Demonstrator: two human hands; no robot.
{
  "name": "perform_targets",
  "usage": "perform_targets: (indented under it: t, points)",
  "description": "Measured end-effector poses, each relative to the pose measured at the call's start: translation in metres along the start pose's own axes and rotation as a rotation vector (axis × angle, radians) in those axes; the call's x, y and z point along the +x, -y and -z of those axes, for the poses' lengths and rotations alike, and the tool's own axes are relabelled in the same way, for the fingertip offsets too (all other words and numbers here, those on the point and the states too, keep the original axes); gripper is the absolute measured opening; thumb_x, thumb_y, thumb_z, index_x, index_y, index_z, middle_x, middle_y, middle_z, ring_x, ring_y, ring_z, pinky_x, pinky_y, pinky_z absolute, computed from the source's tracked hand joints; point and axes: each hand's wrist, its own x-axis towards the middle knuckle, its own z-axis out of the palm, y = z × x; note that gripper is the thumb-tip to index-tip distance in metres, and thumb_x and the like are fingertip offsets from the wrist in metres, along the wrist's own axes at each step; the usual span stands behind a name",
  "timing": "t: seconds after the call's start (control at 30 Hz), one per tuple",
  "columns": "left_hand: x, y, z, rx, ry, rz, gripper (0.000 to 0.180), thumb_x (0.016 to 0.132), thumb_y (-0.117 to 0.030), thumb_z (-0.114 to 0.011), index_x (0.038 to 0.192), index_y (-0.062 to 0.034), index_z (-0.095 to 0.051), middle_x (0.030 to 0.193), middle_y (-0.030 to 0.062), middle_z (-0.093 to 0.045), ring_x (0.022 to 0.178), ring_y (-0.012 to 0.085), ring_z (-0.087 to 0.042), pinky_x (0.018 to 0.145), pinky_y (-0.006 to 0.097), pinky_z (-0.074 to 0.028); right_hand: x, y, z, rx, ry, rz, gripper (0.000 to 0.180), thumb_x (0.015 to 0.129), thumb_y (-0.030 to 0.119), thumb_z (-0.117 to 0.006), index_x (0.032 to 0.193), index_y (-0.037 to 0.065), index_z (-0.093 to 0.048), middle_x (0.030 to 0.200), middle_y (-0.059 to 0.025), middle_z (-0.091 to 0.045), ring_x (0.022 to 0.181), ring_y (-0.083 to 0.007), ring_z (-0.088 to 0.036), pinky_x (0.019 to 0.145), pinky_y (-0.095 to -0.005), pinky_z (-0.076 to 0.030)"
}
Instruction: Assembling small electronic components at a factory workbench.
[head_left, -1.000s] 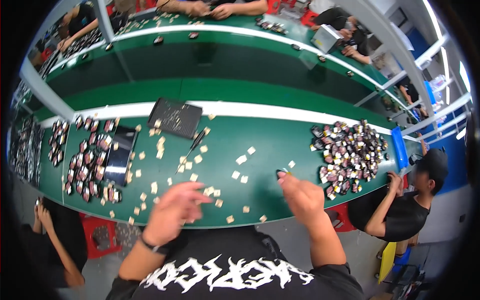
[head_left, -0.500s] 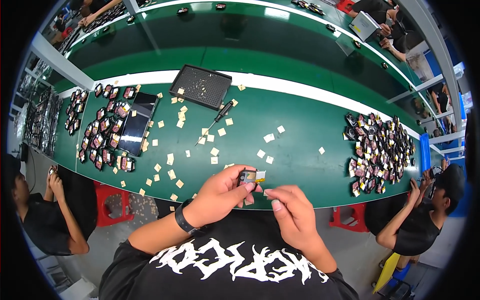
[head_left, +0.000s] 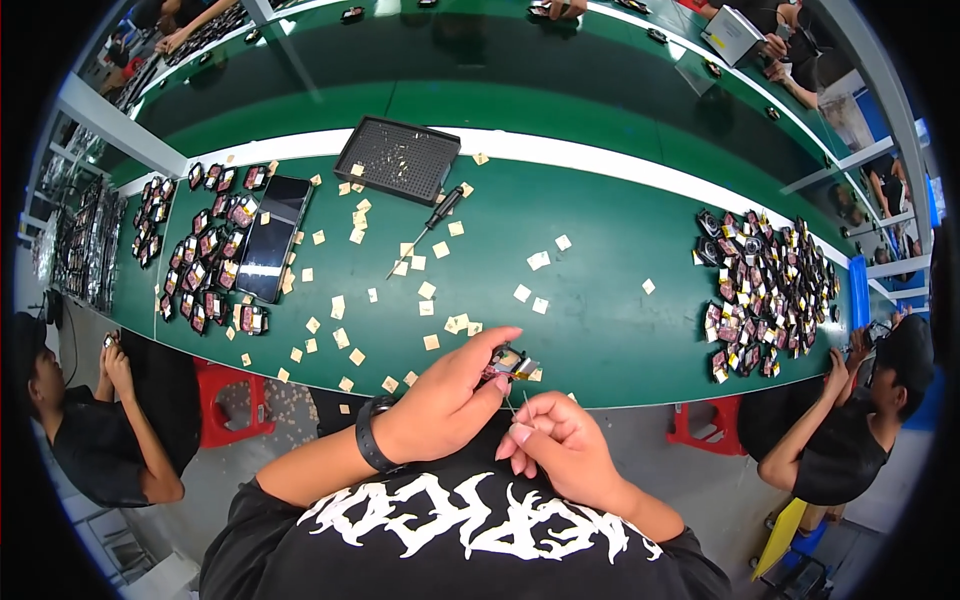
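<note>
My left hand (head_left: 440,405) is closed around a small black electronic module (head_left: 511,361) with a silvery flap and a yellow strip. It is tilted over the table's near edge, between thumb and fingers. Just below and to its right, my right hand (head_left: 565,447) pinches what look like thin metal tweezers (head_left: 525,398), their tips pointing up beside the module. Fingers hide most of the tool. Small pale square pieces (head_left: 461,322) lie scattered on the green table (head_left: 600,340) in front of my hands.
A screwdriver (head_left: 428,228) lies below a black grid tray (head_left: 398,160). A dark phone (head_left: 273,240) rests beside modules (head_left: 205,265) at left; another heap (head_left: 765,290) lies at right. Beyond the white rail runs a green belt (head_left: 480,70). People sit on both sides.
My right hand has moved down and left, and thin metal tips now show in its pinch. The module in my left hand has tilted. Another person's hand has appeared at the far belt.
</note>
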Motion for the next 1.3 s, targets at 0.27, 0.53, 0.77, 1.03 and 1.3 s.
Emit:
perform_targets:
  t: [0.27,0.53,0.77,1.03,1.3]
  points:
    - [-0.004,0.002,-0.003,0.250,-0.024,-0.099,0.038,0.097,-0.003,-0.055,0.134,0.0003,-0.050,0.106,0.0192,-0.065,0.090,0.0327,-0.065,0.080,0.041,-0.052,0.013,0.024,-0.003,0.030,-0.074,0.036,0.016,0.103,0.007,-0.059,0.100,0.007,-0.043,0.090,-0.0200,-0.073,0.045,-0.0114,-0.057,0.039,-0.0223,-0.039]
    - [-0.008,0.007,-0.004,0.384,-0.042,-0.190,0.033,0.094,0.001,-0.054,0.126,0.0015,-0.052,0.101,0.0215,-0.065,0.087,0.0402,-0.065,0.074,0.047,-0.052,0.019,0.024,-0.007,0.238,-0.091,-0.020,0.015,0.102,0.005,-0.059,0.095,0.006,-0.045,0.082,-0.0181,-0.070,0.042,-0.0114,-0.054,0.035,-0.0225,-0.032]
    - [-0.005,0.011,0.000,0.274,-0.023,-0.177,0.031,0.095,0.000,-0.052,0.126,-0.0009,-0.053,0.097,0.0194,-0.064,0.082,0.0383,-0.063,0.072,0.044,-0.050,0.022,0.006,-0.007,0.179,-0.116,0.106,0.017,0.101,0.002,-0.059,0.095,0.006,-0.044,0.081,-0.0174,-0.070,0.042,-0.0099,-0.051,0.038,-0.0230,-0.035]
    - [-0.007,-0.002,0.011,-0.220,0.134,0.168,0.033,0.096,-0.001,-0.049,0.129,-0.0003,-0.052,0.092,0.0067,-0.061,0.070,0.0109,-0.054,0.065,0.028,-0.045,0.019,-0.008,-0.001,-0.049,-0.207,0.490,0.019,0.097,-0.003,-0.063,0.105,0.002,-0.047,0.092,-0.0126,-0.069,0.061,-0.0044,-0.055,0.051,-0.0195,-0.042]
    - [-0.010,-0.003,0.012,-0.139,0.159,0.075,0.038,0.095,0.000,-0.045,0.132,0.0013,-0.051,0.090,0.0063,-0.062,0.069,0.0099,-0.055,0.065,0.027,-0.047,0.025,0.014,0.005,-0.298,-0.207,0.316,0.015,0.093,0.001,-0.072,0.106,-0.003,-0.065,0.082,0.0003,-0.066,0.066,0.0000,-0.052,0.056,-0.0167,-0.038]
